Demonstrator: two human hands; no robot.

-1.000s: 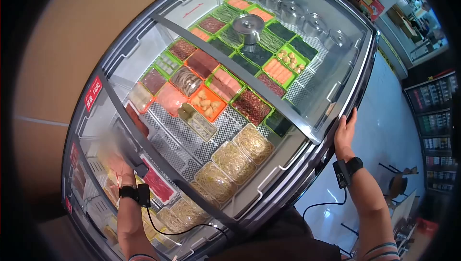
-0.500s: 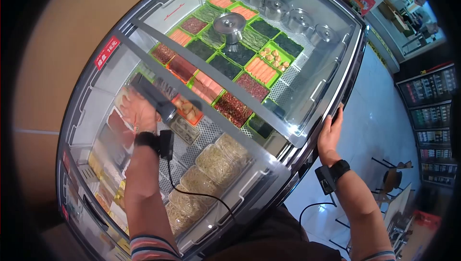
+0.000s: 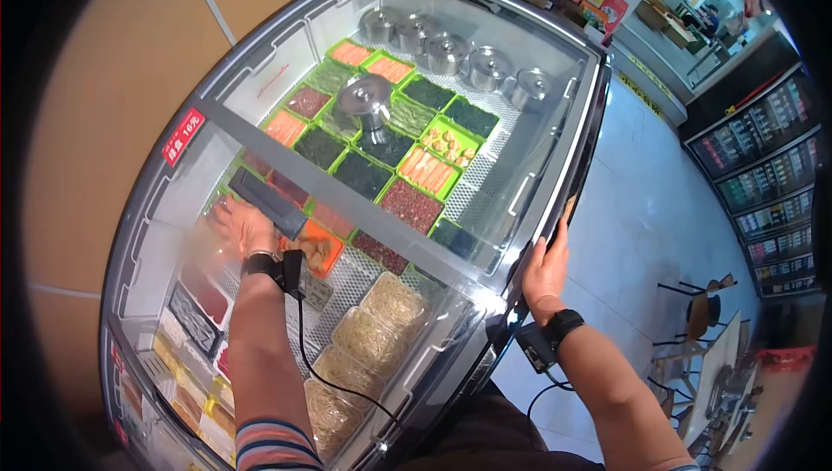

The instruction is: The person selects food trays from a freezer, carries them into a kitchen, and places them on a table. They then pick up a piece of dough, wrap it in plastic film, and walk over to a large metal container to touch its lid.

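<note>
In the head view, you now have the glass lid [image 3: 347, 197] farther toward the far end of the display case [image 3: 596, 94]: the two grey bars seen apart half a second ago now line up as one band across it. Your left hand [image 3: 243, 227] stays at the lid's dark handle [image 3: 267, 203], above the near half of the case. Its fingers are spread and lie against the handle rather than wrapping it. Your right hand [image 3: 546, 272] is still on the case's outer right rim, open, its thumb apart from the fingers; you hold no loose item in it.

The handle is a matte, flat bar; the lid is clear, glossy glass. Under the glass, the case floor is perforated mesh. Shiny round metal pots stand in it: five [image 3: 448, 53] in a row at the far side and one [image 3: 365, 100] among the green trays [image 3: 361, 175] of leaves, beans and orange sticks. One orange tray [image 3: 318, 247] shows just beside the handle. Four clear packs of pale, stringy sprouts [image 3: 371, 338] lie near the case's near side. Two red labels [image 3: 184, 136] mark its left and far edges. You wear one black wristband [image 3: 260, 265] on each wrist.
</note>
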